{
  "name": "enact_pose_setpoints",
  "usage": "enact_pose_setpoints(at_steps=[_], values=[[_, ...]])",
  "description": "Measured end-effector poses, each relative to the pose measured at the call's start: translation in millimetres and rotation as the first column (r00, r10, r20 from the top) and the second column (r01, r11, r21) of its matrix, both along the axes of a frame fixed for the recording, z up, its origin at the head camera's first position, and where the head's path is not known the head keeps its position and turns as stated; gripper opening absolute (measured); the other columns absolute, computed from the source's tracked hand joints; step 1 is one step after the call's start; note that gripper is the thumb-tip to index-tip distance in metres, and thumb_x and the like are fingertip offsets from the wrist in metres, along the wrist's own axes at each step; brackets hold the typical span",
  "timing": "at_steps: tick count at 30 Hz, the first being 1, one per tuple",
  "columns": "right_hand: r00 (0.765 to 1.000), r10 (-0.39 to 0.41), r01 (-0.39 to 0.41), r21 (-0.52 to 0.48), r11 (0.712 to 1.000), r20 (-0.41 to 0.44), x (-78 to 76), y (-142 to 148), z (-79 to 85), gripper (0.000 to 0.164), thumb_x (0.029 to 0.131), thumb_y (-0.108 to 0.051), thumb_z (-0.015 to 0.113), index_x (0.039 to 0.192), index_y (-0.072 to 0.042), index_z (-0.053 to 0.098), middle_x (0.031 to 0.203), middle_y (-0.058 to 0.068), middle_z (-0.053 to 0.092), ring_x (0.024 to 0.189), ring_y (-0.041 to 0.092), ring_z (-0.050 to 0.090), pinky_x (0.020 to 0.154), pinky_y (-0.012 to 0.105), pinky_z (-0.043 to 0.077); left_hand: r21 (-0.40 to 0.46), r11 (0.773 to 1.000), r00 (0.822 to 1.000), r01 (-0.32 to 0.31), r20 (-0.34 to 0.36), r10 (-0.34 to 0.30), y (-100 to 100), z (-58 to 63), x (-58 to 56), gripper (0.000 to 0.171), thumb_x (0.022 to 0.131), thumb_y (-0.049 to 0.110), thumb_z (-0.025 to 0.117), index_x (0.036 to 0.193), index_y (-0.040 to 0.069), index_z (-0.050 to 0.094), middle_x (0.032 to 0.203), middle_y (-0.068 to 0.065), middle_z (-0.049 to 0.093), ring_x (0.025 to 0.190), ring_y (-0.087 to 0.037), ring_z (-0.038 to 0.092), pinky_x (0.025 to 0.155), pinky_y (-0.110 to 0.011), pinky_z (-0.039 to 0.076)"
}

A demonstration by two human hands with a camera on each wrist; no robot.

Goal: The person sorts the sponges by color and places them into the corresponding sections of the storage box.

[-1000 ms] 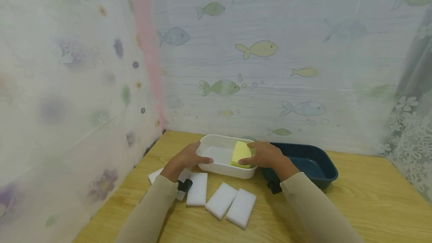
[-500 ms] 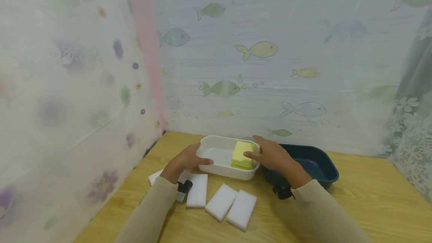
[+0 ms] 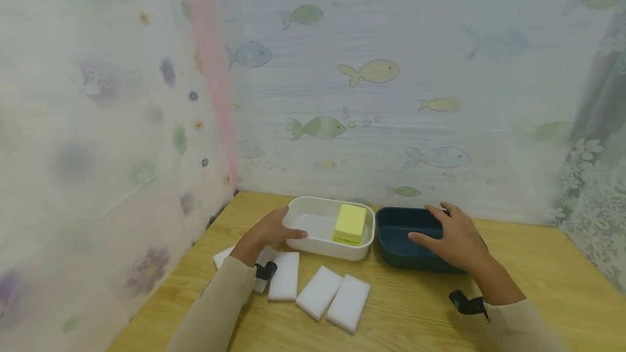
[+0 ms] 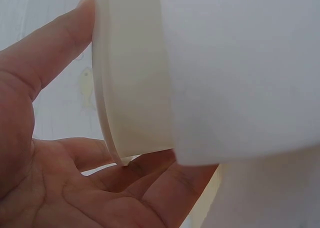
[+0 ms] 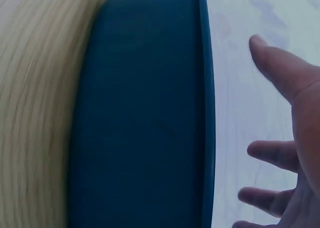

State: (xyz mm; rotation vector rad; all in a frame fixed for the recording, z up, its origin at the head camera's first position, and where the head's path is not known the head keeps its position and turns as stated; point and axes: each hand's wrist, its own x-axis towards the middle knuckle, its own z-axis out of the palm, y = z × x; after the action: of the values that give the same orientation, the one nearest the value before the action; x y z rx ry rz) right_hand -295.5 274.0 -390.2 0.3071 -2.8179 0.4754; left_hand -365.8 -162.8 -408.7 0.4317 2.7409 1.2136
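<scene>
My left hand (image 3: 269,230) holds the left end of a white plastic tub (image 3: 325,252). In the left wrist view the thumb lies on the rim and the other fingers reach around the tub's end, partly hidden behind a white sponge (image 4: 240,73). Yellow sponges (image 3: 350,221), stacked, rest inside the tub at its right end. Over a dark blue tub (image 3: 415,261) on the right, my right hand (image 3: 457,240) hovers with spread fingers, holding nothing. The right wrist view has its fingertips apart from the blue tub's rim (image 5: 207,113).
Several white sponges (image 3: 284,276) lie flat on the wooden table (image 3: 401,319) in front of the white tub, some partly behind the left wrist. The two tubs stand side by side. A fish-print curtain (image 3: 371,124) hangs behind the table, and a flowered one (image 3: 122,178) on the left.
My right hand has let go of the yellow sponges, leaving them in the white tub, and moved right over the blue tub. The left hand has stayed at the white tub's left end.
</scene>
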Motion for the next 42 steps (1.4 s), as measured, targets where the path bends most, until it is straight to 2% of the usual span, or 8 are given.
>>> enact_pose_setpoints(at_steps=[5,9,13,17,24,29,35,42], values=[[0.998,-0.019,0.023,-0.060,0.998,0.062,6.6,32.0,-3.8,0.103,0.079,-0.071,0.058,0.152,-0.008,0.022,0.153,0.032,0.006,0.132,0.060,0.014,0.087,0.078,0.022,-0.007,1.000,1.000,-0.013,0.022,0.013,-2.3,-1.0,0.2,0.091,0.069,0.047,0.082,0.142,0.010,0.042,0.129,-0.008,0.055,0.105,-0.022,0.053,0.094,-0.046,0.043],[0.989,0.009,0.012,-0.139,0.990,0.148,7.8,50.1,-13.6,0.104,0.083,-0.064,0.059,0.154,-0.009,0.006,0.154,0.030,-0.011,0.132,0.062,0.010,0.085,0.078,0.024,-0.017,1.000,1.000,-0.014,0.025,0.014,-2.1,0.6,0.7,0.090,0.068,0.048,0.082,0.141,0.011,0.043,0.128,-0.007,0.056,0.105,-0.022,0.053,0.095,-0.047,0.043],[0.978,0.064,-0.021,-0.211,0.977,0.199,8.1,61.0,-24.0,0.103,0.087,-0.058,0.059,0.153,-0.014,-0.006,0.154,0.026,-0.018,0.133,0.061,0.007,0.084,0.077,0.025,-0.020,1.000,1.000,0.001,0.016,-0.001,-0.6,1.7,-0.4,0.088,0.069,0.046,0.082,0.140,0.011,0.044,0.127,-0.007,0.057,0.104,-0.022,0.053,0.094,-0.048,0.043],[0.972,0.088,-0.031,-0.251,0.967,0.219,11.1,63.5,-29.3,0.102,0.088,-0.056,0.059,0.153,-0.016,-0.010,0.154,0.026,-0.016,0.135,0.059,0.004,0.086,0.076,0.023,-0.019,1.000,1.000,0.016,0.001,-0.016,0.4,-0.5,-2.8,0.088,0.071,0.046,0.082,0.142,0.011,0.042,0.129,-0.007,0.056,0.106,-0.022,0.053,0.095,-0.049,0.043],[0.972,0.048,0.008,-0.233,0.973,0.232,19.7,57.9,-28.8,0.106,0.087,-0.060,0.057,0.152,-0.006,-0.008,0.153,0.034,-0.002,0.133,0.060,0.010,0.088,0.075,0.024,-0.021,1.000,0.999,0.002,-0.045,-0.003,2.5,-4.4,-2.2,0.089,0.073,0.048,0.079,0.146,0.019,0.037,0.139,-0.007,0.049,0.121,-0.026,0.049,0.100,-0.052,0.039],[0.971,0.028,0.027,-0.222,0.975,0.239,23.6,54.6,-28.7,0.108,0.087,-0.061,0.056,0.151,-0.003,-0.007,0.151,0.037,-0.001,0.130,0.061,0.014,0.087,0.075,0.026,-0.075,0.997,0.992,-0.035,-0.127,0.025,4.7,-2.6,2.7,0.089,0.076,0.047,0.077,0.146,0.012,0.036,0.143,-0.008,0.044,0.128,-0.026,0.044,0.103,-0.050,0.038],[0.967,0.010,0.047,-0.216,0.975,0.256,26.4,53.3,-28.4,0.109,0.086,-0.063,0.055,0.151,-0.001,-0.007,0.150,0.039,-0.002,0.128,0.063,0.016,0.087,0.076,0.028,-0.150,0.986,0.976,-0.069,-0.217,0.035,-0.3,16.2,14.1,0.084,0.080,0.054,0.071,0.145,0.012,0.039,0.149,-0.008,0.036,0.137,-0.029,0.033,0.107,-0.051,0.033],[0.955,-0.001,0.068,-0.216,0.974,0.297,27.8,54.9,-28.7,0.108,0.087,-0.063,0.054,0.151,-0.003,-0.008,0.149,0.039,-0.010,0.126,0.065,0.015,0.084,0.076,0.028,-0.100,0.995,0.949,0.012,-0.312,-0.043,-2.0,48.8,33.7,0.070,0.081,0.054,0.069,0.138,0.018,0.048,0.146,-0.001,0.042,0.136,-0.026,0.037,0.106,-0.051,0.035]])
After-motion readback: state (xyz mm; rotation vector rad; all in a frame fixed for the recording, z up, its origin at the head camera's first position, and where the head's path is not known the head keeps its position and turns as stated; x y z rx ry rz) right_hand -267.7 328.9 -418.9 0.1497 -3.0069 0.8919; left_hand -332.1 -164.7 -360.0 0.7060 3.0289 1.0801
